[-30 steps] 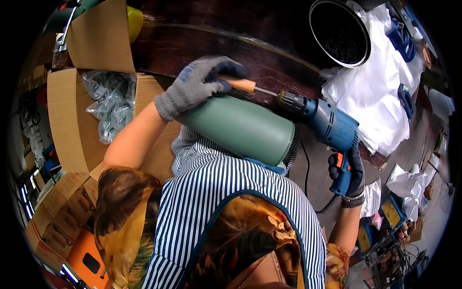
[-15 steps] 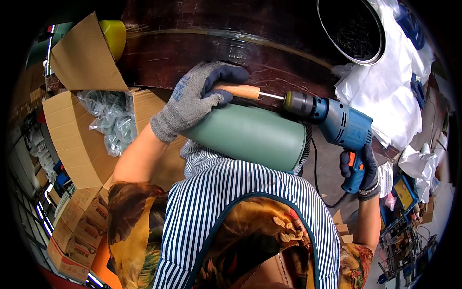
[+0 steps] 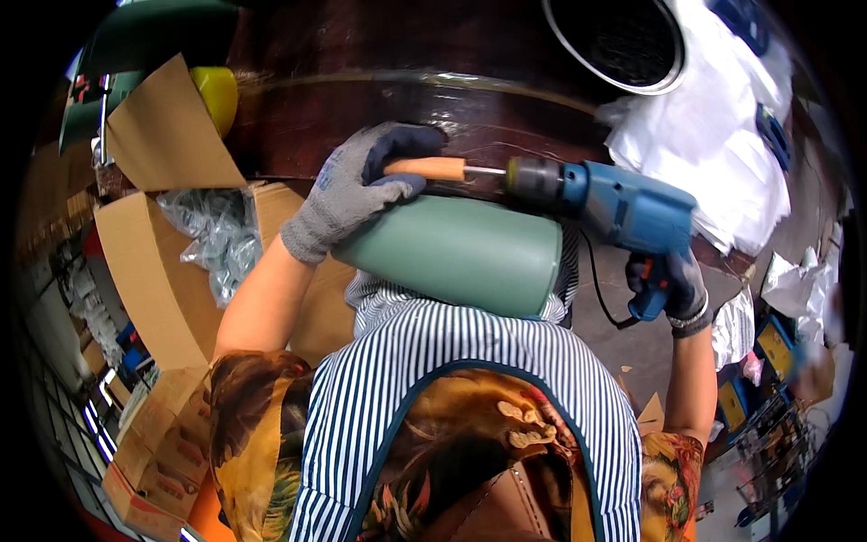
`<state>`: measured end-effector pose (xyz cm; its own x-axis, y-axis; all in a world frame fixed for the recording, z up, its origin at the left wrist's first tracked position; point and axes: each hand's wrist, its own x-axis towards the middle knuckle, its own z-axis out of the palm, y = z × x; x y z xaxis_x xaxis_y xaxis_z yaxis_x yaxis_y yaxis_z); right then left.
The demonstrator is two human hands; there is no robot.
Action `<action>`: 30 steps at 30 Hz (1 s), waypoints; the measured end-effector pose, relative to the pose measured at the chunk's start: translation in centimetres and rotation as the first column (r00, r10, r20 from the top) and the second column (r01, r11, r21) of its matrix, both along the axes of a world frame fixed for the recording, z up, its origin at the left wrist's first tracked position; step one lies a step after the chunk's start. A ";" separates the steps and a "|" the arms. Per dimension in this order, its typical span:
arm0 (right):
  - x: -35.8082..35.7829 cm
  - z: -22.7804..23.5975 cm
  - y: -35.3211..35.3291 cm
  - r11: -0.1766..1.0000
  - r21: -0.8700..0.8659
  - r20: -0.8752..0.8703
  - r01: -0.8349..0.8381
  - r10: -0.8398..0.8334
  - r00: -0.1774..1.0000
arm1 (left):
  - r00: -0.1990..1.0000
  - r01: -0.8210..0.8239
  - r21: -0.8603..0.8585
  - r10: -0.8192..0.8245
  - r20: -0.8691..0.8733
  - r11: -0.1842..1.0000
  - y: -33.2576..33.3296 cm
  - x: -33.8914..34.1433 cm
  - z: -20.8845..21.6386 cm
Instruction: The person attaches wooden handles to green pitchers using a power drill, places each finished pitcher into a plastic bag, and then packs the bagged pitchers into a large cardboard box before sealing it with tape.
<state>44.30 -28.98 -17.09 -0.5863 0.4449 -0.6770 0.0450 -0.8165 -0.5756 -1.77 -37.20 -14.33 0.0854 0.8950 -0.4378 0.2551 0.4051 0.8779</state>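
My left hand, in a grey knit glove, grips the top end of a green metal bottle lying sideways against my chest, and its fingers close around an orange wooden piece mounted on the drill's shaft. My right hand, in a dark glove, holds the grip of a blue electric drill. The drill points left, its chuck level with the bottle's upper edge. A black cord hangs from the drill's handle.
A dark brown worktable runs across the top. A round metal-rimmed bin and white plastic bags lie at the upper right. Open cardboard boxes with clear-wrapped parts stand at the left. A yellow object sits at the upper left.
The view has shifted, so the bottle, drill and both hands sit lower and more central. My grips on the bottle and the drill are unchanged.
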 end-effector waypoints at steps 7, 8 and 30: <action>2.0 0.1 -3.4 0.988 0.070 -0.018 0.135 -0.134 0.991 | 0.850 0.127 0.250 0.025 -0.527 0.960 -4.9 0.9 -0.6; 2.9 -0.2 -4.6 0.985 0.084 -0.047 0.152 -0.148 0.988 | 0.850 0.062 0.252 0.081 -0.520 0.966 -6.5 0.7 -0.1; -1.2 -1.1 14.4 0.292 0.874 0.478 -0.388 -0.379 0.792 | 0.071 0.973 -0.006 -0.324 -0.943 0.232 2.4 17.6 8.8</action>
<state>43.08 -14.61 -18.23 -0.3177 0.9468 0.0513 0.6234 0.2494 -0.7411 15.84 -34.75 -5.49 0.7801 0.5814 -0.2310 0.6060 -0.7940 0.0479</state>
